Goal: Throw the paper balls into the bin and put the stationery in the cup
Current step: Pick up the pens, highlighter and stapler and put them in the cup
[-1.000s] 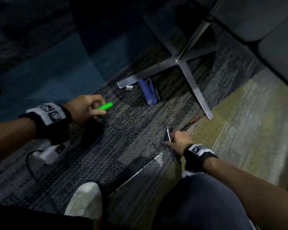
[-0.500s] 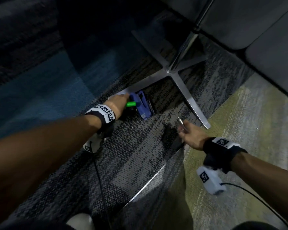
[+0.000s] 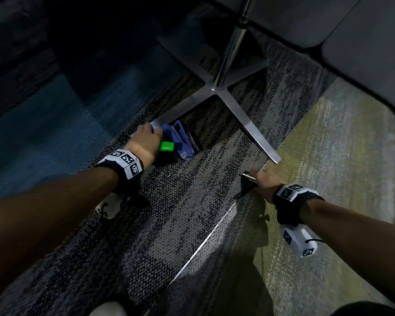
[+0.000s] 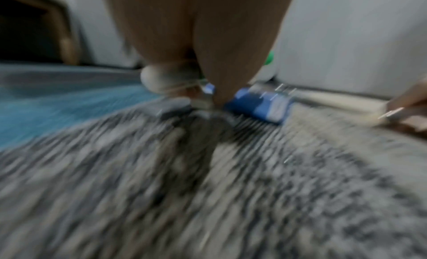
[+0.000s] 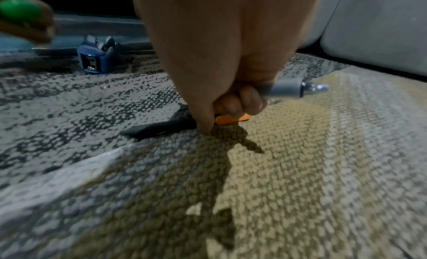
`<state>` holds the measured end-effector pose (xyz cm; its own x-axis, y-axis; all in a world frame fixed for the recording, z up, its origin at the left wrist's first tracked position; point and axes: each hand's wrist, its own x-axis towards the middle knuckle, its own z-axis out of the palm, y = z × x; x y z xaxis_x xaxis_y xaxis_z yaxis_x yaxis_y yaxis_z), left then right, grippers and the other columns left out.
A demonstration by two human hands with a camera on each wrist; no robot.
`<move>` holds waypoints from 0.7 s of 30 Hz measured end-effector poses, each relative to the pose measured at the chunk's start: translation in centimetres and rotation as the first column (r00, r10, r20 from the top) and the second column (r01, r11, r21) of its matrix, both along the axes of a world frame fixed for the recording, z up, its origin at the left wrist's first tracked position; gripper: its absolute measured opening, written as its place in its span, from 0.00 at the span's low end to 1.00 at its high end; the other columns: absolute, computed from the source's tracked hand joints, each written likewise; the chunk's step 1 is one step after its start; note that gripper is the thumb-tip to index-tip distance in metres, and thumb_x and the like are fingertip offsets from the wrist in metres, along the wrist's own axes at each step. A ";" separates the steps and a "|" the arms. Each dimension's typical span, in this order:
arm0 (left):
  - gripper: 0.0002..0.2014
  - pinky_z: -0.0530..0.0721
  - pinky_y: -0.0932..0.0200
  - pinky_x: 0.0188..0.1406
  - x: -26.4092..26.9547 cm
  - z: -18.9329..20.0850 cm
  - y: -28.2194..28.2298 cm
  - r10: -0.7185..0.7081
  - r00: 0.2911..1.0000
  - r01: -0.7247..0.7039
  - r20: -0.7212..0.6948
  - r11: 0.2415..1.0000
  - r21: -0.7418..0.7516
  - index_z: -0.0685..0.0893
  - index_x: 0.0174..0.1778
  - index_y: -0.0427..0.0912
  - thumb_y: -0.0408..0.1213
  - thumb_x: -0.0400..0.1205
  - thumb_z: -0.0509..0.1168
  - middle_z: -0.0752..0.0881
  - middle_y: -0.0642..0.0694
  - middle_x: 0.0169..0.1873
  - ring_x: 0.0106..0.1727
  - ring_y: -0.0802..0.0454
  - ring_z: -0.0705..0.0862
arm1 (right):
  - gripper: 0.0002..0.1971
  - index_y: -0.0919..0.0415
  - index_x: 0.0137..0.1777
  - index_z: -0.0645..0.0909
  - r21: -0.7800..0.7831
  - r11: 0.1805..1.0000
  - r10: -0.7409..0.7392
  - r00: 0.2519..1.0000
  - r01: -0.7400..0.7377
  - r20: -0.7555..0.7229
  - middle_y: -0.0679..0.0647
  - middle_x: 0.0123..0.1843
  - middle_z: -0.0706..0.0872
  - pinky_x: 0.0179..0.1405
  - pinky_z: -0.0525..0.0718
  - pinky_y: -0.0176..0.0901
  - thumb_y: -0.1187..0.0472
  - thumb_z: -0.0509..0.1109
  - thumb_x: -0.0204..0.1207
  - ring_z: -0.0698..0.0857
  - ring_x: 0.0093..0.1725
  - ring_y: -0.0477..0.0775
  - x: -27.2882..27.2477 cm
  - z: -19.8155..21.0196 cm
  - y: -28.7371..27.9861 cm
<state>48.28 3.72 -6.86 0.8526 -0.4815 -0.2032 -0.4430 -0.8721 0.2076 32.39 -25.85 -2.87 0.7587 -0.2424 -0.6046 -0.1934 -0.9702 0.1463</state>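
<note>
Left hand (image 3: 144, 137): holds a green marker (image 3: 167, 146) in the palm, its butt end sticking out toward the wrist side; the fingertips reach down at a small white eraser (image 3: 156, 128) beside the chair leg. Whether they already pinch it I cannot tell; the left wrist view is too blurred.
Advice, left: keep the marker trapped with the outer fingers and take the eraser with thumb and forefinger only, so nothing drops.
Blue stapler (image 3: 181, 142): lies on the carpet (image 3: 192, 213) just beside the left hand, untouched. It looks bulky; likely better taken on a separate grab.
Chair base (image 3: 249, 124): its metal legs flank the stapler, so lift straight up instead of sweeping sideways.
Right hand (image 3: 263, 181): fingers curled round a silver pen (image 5: 293, 88), while the thumb and fingertips press down onto an orange-and-black pen (image 5: 233, 119) lying on the carpet.
Advice, right: roll the floor pen against the held one, then close on both.
Cup and bin: not in view.
</note>
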 end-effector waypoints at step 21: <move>0.20 0.82 0.36 0.42 -1.6 -0.4 -3.0 -0.466 0.885 0.465 -0.008 0.883 -0.066 0.73 0.58 0.34 0.36 0.73 0.66 0.76 0.30 0.61 0.47 0.29 0.82 | 0.11 0.57 0.52 0.81 0.192 0.973 -0.127 0.991 0.131 -0.030 0.63 0.53 0.88 0.47 0.79 0.48 0.51 0.66 0.76 0.86 0.53 0.65 -2.6 0.6 -1.8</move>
<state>46.71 0.71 -7.22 0.5225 -0.8338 -0.1781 -0.7894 -0.5520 0.2686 29.75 -27.61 -2.32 0.7177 -0.2149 -0.6623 -0.3178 -0.9474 -0.0369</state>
